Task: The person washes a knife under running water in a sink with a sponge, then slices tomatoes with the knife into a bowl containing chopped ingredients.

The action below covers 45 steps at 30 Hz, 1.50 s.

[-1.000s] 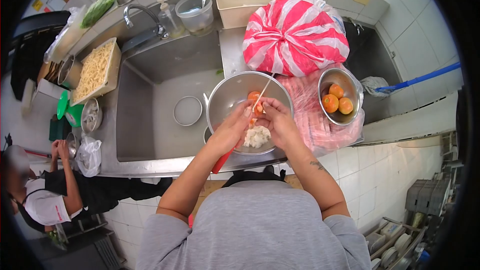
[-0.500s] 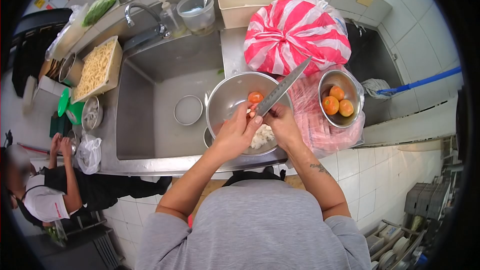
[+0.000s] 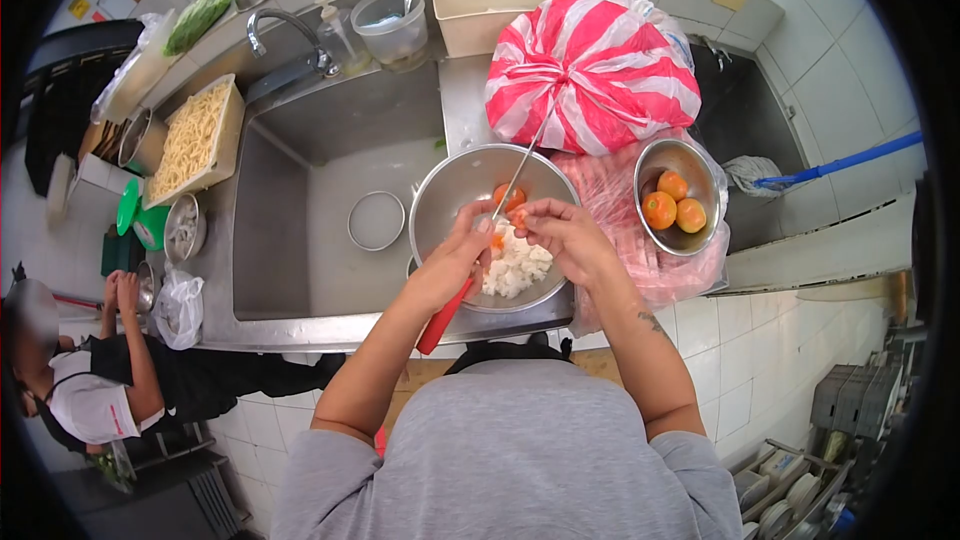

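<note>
Three tomatoes point(image 3: 690, 213) sit nearby; left hand point(image 3: 453, 255) grips one knife point(image 3: 522, 172), right hand point(image 3: 572, 240) one tomato piece point(image 3: 518, 218).

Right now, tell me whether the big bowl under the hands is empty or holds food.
It holds food: the big bowl shows chopped white pieces and some tomato inside.

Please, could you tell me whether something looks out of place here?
Yes, one thing: the blue-handled mop. Its head appears at the edge of the right-hand basin, seemingly near the bowl of tomatoes. A mop looks odd beside food. I see no clear spill.
</note>
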Each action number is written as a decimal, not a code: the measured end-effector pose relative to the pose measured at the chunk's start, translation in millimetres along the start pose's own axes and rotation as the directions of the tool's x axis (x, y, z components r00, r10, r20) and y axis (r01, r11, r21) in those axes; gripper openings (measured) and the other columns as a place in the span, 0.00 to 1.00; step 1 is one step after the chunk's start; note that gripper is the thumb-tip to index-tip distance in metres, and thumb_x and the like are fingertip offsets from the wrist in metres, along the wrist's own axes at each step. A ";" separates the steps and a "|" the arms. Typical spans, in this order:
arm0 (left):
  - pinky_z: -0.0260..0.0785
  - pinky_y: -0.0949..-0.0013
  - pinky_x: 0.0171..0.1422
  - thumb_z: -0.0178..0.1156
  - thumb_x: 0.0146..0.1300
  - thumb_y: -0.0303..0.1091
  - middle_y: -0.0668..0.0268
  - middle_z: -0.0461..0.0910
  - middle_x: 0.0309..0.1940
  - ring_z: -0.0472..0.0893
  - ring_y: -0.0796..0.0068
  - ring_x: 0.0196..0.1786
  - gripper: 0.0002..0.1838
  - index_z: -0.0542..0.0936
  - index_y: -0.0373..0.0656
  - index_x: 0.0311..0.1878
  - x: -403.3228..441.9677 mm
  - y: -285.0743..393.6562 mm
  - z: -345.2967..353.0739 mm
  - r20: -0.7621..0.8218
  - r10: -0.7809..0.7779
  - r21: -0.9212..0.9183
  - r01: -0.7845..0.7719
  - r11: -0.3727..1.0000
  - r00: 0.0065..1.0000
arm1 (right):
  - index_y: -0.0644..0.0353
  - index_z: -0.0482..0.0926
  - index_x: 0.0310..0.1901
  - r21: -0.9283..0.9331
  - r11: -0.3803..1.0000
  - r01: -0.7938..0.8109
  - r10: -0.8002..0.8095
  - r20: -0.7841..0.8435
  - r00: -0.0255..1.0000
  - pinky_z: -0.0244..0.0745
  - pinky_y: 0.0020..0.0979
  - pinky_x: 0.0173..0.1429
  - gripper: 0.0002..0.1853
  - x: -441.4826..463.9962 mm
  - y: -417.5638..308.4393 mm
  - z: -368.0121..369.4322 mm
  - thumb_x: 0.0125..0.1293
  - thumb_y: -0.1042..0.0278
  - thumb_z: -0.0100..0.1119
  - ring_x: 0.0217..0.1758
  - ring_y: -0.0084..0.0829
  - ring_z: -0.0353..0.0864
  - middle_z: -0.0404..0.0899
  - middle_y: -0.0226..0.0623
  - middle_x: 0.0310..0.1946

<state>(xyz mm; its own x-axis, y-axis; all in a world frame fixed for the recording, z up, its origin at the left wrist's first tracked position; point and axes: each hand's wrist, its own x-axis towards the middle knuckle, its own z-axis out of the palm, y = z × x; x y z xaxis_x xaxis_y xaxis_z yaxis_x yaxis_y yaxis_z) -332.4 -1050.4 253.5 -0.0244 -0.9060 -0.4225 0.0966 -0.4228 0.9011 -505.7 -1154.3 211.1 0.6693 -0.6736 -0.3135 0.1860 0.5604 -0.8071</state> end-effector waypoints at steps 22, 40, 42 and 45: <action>0.67 0.71 0.33 0.41 0.72 0.48 0.61 0.74 0.35 0.75 0.75 0.29 0.26 0.58 0.50 0.70 -17.8 15.1 0.9 -0.011 0.050 0.246 -0.046 0.968 0.999 | 0.71 0.77 0.51 -0.146 0.987 0.064 -0.063 0.010 0.998 0.71 0.25 0.49 0.18 12.2 -0.7 17.8 0.57 0.82 0.59 0.44 0.26 0.77 0.79 0.35 0.40; 0.67 0.60 0.55 0.45 0.71 0.44 0.51 0.76 0.46 0.79 0.59 0.49 0.24 0.59 0.42 0.64 -15.5 -6.4 7.4 -0.099 0.344 0.523 -0.245 0.816 0.934 | 0.70 0.76 0.51 -0.094 0.992 0.090 -0.084 0.067 0.994 0.76 0.29 0.51 0.20 7.4 -6.6 39.0 0.54 0.86 0.59 0.47 0.30 0.80 0.80 0.41 0.42; 0.68 0.60 0.55 0.46 0.71 0.44 0.51 0.77 0.46 0.80 0.59 0.48 0.24 0.59 0.42 0.64 -14.3 -8.6 10.5 -0.136 0.381 0.597 -0.231 0.768 0.915 | 0.71 0.74 0.52 -0.058 0.994 0.096 -0.094 0.046 0.995 0.77 0.30 0.49 0.21 6.7 -7.0 41.8 0.54 0.87 0.59 0.47 0.31 0.80 0.80 0.42 0.43; 0.70 0.60 0.52 0.47 0.71 0.44 0.50 0.77 0.46 0.81 0.59 0.47 0.25 0.58 0.41 0.64 -10.5 -11.8 10.0 -0.157 0.409 0.651 -0.218 0.728 0.899 | 0.70 0.73 0.52 -0.037 0.995 0.093 -0.092 0.030 0.995 0.77 0.30 0.48 0.21 10.1 -3.7 40.9 0.54 0.87 0.58 0.47 0.31 0.80 0.79 0.43 0.44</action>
<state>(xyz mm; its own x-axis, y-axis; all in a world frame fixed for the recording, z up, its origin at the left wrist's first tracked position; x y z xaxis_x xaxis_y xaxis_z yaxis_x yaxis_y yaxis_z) -343.2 -1036.1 248.3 0.1734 -0.9845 -0.0261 -0.5717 -0.1222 0.8113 -470.2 -1143.4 231.4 0.6709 -0.7072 -0.2230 0.2208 0.4776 -0.8504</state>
